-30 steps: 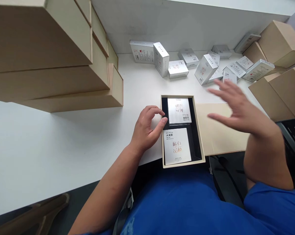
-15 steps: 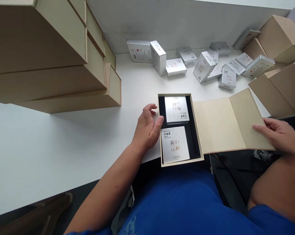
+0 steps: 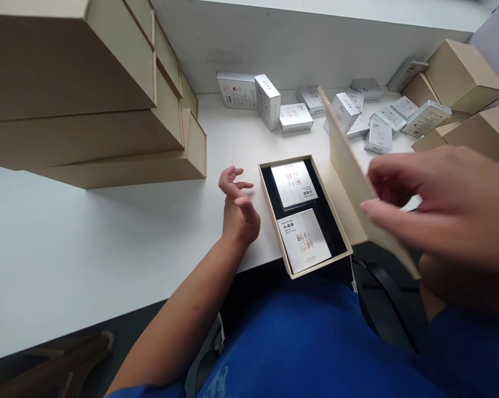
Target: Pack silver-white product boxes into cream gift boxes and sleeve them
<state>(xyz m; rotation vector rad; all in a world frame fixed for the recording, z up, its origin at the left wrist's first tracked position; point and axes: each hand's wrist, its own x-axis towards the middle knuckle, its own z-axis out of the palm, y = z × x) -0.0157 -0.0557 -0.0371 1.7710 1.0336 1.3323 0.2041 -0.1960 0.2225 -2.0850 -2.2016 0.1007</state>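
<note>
A beige gift box (image 3: 345, 251) lies tilted at the table's front edge, its black inside holding an upper silver tea box (image 3: 294, 185) and a lower silver tea box (image 3: 305, 240). My right hand (image 3: 435, 199), blurred, grips the edge of the box's hinged lid (image 3: 352, 166) between thumb and fingers. That lid stands raised on the right side. Just left of the gift box, my left hand (image 3: 241, 207) is apart from it, fingers loosely curled and spread, with nothing in them.
Several large beige boxes (image 3: 120, 132) are stacked at the left. Along the back of the white table (image 3: 232, 143) lie several silver tea boxes (image 3: 296, 118). More beige boxes (image 3: 460, 74) stand at the right, near the wall.
My right hand has lifted the lid from lying flat and moved it left. My left hand has come off the gift box's left side. The gift box has turned slightly.
</note>
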